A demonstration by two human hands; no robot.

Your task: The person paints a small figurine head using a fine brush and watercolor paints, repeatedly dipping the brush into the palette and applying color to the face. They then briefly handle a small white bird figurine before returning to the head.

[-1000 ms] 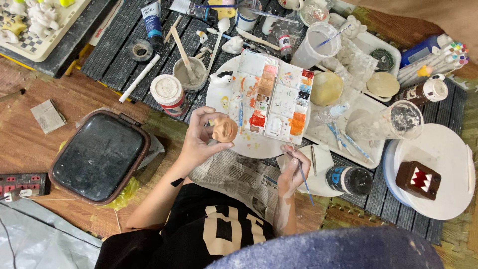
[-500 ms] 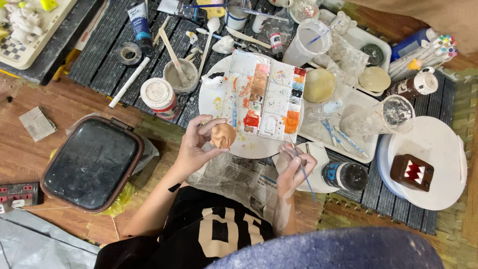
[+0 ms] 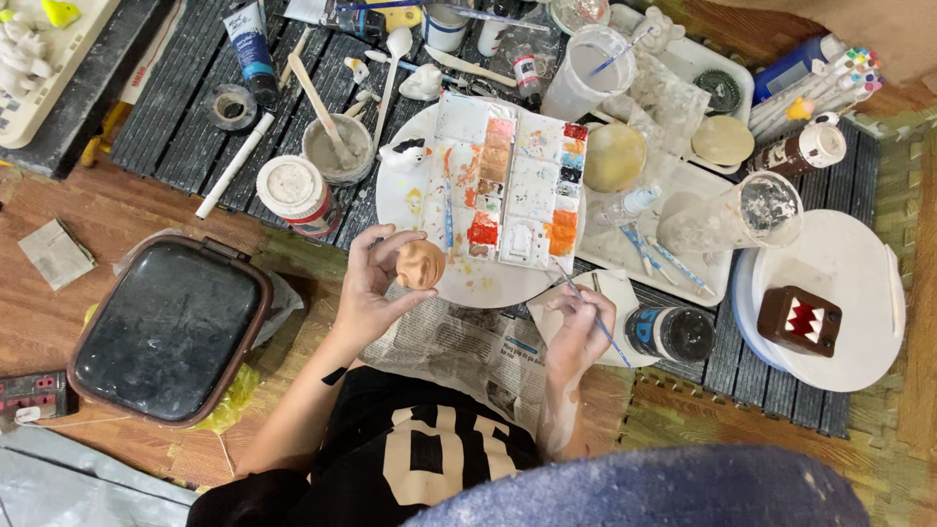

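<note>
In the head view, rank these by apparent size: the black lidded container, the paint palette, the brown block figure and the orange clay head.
Largest to smallest:
1. black lidded container
2. paint palette
3. brown block figure
4. orange clay head, in the left hand

The last two look close; the head is raised toward the camera, so unsure.

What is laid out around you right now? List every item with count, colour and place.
clay head: 1, orange-tan, held over the round plate
paintbrush: 1, thin, over the paper scrap
paint palette: 1, white with red and orange wells, on the round plate
round plate: 1, white, centre
lidded case: 1, black with brown rim, on the floor beside the newspaper
newspaper: 1, under the plate
brown block figure: 1, on a white disc at the far side
left hand: holds the clay head
right hand: holds the paintbrush
</note>
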